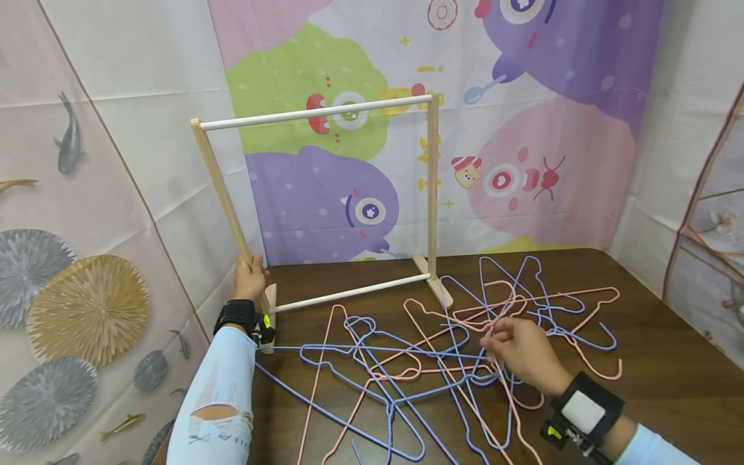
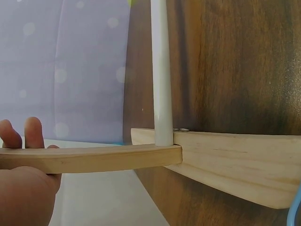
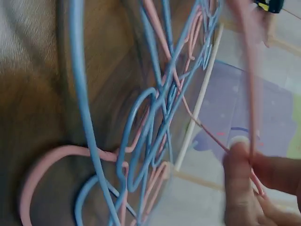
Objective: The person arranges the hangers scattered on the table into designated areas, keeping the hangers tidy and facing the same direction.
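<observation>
Blue and pink hangers [image 1: 391,405] lie tangled on the near bench [image 1: 668,403]; at right, your right hand [image 1: 526,352] pinches a pink hanger [image 3: 250,117]; your left hand [image 1: 250,279] clasps the left post [image 1: 219,181] of the far rack [image 1: 314,114].

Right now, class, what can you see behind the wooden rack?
Printed cloth with a green character and a purple character, plus some tabletop. What the rack itself covers cannot be seen.

Behind a dark brown wood-grain tabletop [image 1: 662,387] hung a white fabric backdrop [image 1: 459,226], printed with round-eyed green, purple and pink cartoon creatures [image 1: 302,77]. At the left, a pale pink printed panel [image 1: 104,213] showed gold and grey pleated discs [image 1: 87,310] and slender fish [image 1: 70,135]; at the right hung whitish cloth [image 1: 677,142].
</observation>
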`<state>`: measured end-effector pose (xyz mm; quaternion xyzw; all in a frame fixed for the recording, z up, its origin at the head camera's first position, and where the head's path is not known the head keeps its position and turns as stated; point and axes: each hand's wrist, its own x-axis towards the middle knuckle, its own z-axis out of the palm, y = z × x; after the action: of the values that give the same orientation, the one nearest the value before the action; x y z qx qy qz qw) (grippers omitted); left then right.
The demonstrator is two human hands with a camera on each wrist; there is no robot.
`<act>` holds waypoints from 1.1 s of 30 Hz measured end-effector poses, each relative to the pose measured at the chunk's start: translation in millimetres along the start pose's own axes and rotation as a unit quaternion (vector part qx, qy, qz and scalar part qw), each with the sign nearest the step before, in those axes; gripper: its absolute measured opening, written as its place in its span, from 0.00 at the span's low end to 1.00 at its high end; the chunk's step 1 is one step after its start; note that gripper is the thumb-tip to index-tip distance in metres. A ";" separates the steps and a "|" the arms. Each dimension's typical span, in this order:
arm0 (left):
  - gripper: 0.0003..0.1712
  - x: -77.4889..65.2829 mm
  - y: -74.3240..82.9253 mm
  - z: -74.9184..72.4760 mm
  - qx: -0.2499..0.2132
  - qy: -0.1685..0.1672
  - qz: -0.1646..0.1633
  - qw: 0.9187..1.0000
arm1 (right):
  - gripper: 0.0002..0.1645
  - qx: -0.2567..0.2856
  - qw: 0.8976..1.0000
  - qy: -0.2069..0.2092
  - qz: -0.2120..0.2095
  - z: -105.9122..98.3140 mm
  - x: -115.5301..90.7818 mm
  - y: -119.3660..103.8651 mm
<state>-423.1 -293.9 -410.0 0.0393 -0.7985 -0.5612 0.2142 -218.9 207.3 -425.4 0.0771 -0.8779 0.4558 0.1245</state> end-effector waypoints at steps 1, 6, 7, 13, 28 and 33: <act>0.13 0.2 0.1 0.2 0.001 0.001 -0.001 1.000 | 0.09 0.033 0.998 -0.036 0.026 -1.9 0.9 0.4; 0.13 1.7 -0.7 1.5 -0.008 0.004 0.002 1.000 | 0.11 0.142 0.978 -0.123 0.090 -9.2 5.0 -0.4; 0.13 2.4 -1.2 1.7 -0.010 0.003 0.003 1.000 | 0.12 0.146 0.977 -0.124 0.090 -11.1 6.3 -1.4; 0.12 3.5 -2.5 2.6 -0.020 0.000 0.006 1.000 | 0.12 0.107 0.986 -0.109 0.060 -25.7 15.5 -5.7; 0.12 2.1 -0.2 1.1 -0.021 -0.002 0.004 1.000 | 0.06 -0.021 0.997 -0.061 -0.038 -72.0 37.4 -34.6; 0.10 2.6 -1.3 1.1 -0.018 -0.001 0.009 1.000 | 0.06 -0.068 0.994 -0.043 -0.072 -78.5 51.1 -54.0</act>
<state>-426.2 -294.2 -410.7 0.0274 -0.7889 -0.5736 0.2189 -242.8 239.6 -325.0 0.1509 -0.9035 0.3816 0.1235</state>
